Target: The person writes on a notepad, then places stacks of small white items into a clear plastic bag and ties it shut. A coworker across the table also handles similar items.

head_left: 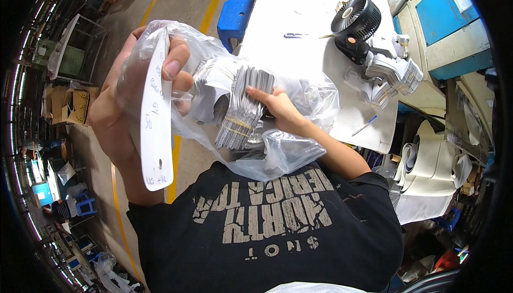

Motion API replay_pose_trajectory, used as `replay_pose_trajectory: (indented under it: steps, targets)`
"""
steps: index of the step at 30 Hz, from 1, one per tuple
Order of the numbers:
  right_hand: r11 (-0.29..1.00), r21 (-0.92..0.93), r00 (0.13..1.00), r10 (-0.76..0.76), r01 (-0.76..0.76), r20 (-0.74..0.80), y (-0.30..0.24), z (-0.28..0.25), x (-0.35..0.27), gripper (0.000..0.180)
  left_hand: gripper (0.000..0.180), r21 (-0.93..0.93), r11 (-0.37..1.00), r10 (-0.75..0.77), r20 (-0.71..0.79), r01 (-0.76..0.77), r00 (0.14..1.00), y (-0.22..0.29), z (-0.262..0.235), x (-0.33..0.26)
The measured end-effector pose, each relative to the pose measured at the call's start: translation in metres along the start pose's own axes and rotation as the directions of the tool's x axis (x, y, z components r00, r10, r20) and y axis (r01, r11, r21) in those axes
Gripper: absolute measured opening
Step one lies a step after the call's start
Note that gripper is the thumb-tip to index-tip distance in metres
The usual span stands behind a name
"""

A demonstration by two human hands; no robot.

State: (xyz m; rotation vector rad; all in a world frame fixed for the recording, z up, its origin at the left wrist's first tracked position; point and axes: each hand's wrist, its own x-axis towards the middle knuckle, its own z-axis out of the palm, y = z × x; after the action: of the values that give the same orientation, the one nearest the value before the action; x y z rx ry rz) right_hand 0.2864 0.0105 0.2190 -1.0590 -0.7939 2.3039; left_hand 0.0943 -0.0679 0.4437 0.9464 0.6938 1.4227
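Observation:
Up at the left, my left hand (125, 87) is closed on a long white card (156, 116) with handwriting and a small hole near its lower end. The same hand also grips the edge of a clear plastic bag (278, 156), which drapes across in front of my chest. My right hand (280, 108) is closed on a thick bundle of thin grey-white cut pieces (240, 114), bound with a yellowish rubber band. More white cut pieces (212, 92) lie against the bundle's left side, within the bag's film. The undersides of the bundles are hidden.
A white table (299, 4) stands ahead to the right. On it are a black fan (355, 20), banded stacks of cut pieces (395, 74) and a blue pen (364, 125). A blue stool (235, 19) is beside it. Rolled white sheets (427, 159) sit at the right.

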Motion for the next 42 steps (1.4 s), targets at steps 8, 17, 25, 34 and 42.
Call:
replay_pose_trajectory:
  steps: [8, 17, 25, 34, 42]
  targets:
    - [0.953, -0.277, 0.987, -0.148, 0.124, -0.068, 0.019, 0.001, 0.068, 0.049, 0.053, -0.022, 1.0, 0.008, -0.009, -0.008, 1.0, -0.009, 0.001, 0.002]
    - [0.174, -0.881, 0.829, -0.457, 0.44, 0.324, 0.018, -0.001, 0.013, 0.072, 0.045, -0.076, 0.996, 0.052, 0.019, -0.05, 0.998, 0.006, -0.031, -0.016]
    - [0.42, -0.731, 0.775, 0.095, 0.538, 0.625, -0.146, -0.081, -0.14, 0.048, 0.037, 0.431, 0.889, 0.166, 0.005, -0.152, 0.986, 0.011, -0.073, -0.032]
    - [0.89, -0.451, -0.138, -0.457, -0.07, -0.879, -0.185, -0.379, -0.139, 0.126, 0.038, -0.175, 0.982, -0.023, 0.289, 0.076, 0.957, 0.006, -0.086, -0.001]
    - [0.874, -0.44, 0.307, -0.484, 0.206, -0.819, -0.159, -0.376, -0.119, 0.085, 0.044, -0.266, 0.951, -0.087, 0.264, 0.159, 0.961, 0.011, -0.072, -0.002]
